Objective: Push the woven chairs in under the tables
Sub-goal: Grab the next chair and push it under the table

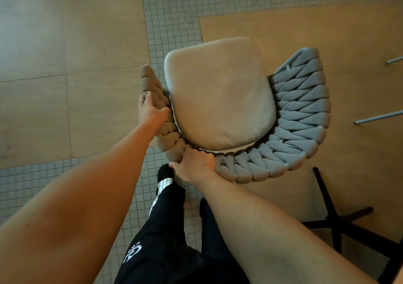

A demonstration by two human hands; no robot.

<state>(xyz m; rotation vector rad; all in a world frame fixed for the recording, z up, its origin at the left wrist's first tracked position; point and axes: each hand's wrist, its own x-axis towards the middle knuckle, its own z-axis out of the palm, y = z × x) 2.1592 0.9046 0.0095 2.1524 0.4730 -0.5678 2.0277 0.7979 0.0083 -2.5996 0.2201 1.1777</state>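
Risk first: woven chair (pixel 301 109) sat skewed to the tabletops, seat cushion (pixel 220 94) pointing up the tiled gap rather than square under either slab; a straight shove from there would likely drive the right wing of the backrest into the edge of the right table (pixel 349 33); the dark cross base (pixel 335 225) at lower right and the thin metal legs (pixel 377 118) at the right edge were close enough to snag a chair leg, judging by the layout; chair legs themselves were hidden under the seat, so clearance couldn't be confirmed. Uneven push could also spin the chair, since both grips sat on the left half of the backrest.

Left hand (pixel 150 111) was wrapped over the left wing of the woven backrest, fingers curled on the outside, thumb toward the cushion; closed firmly on it. Right hand (pixel 194 166) was clamped on the rear rim of the backrest, knuckles up, fingers tucked over the edge; also closed on it. Chair stood directly ahead of the person, just beyond a black trouser leg (pixel 165 207), over the mosaic tile floor (pixel 172 22), partly overlapping the right table in view; left table (pixel 65 44) lay beside it, apart.
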